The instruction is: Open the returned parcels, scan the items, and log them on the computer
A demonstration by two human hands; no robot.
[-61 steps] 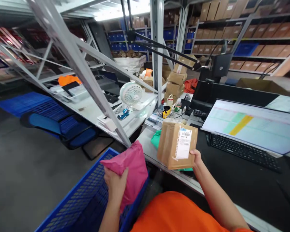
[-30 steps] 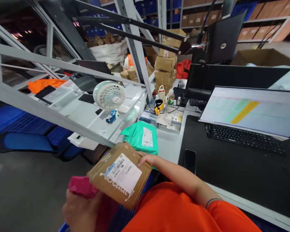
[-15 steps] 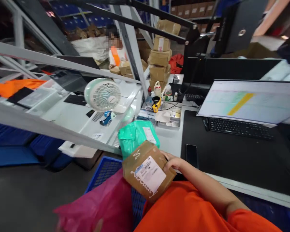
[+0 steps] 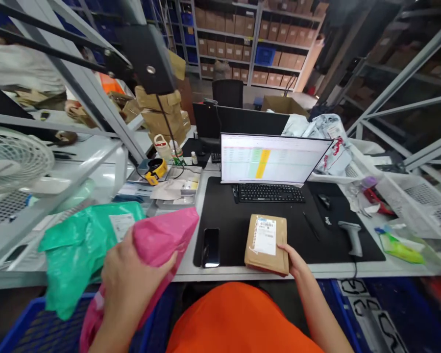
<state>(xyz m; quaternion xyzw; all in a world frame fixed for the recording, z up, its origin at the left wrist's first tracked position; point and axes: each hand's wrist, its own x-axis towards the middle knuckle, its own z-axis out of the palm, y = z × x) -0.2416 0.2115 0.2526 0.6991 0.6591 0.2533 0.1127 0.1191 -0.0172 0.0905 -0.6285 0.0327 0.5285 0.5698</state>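
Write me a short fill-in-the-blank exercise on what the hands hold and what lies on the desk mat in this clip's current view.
1. The left hand grips a soft plastic bag whose colour is ____.
2. The right hand holds a brown cardboard box bearing a label that is mostly ____.
3. The black rectangular phone lies on the black desk mat, to the ____ of the box.
4. The pale handheld scanner lies to the ____ of the box.

Missing words: pink; white; left; right
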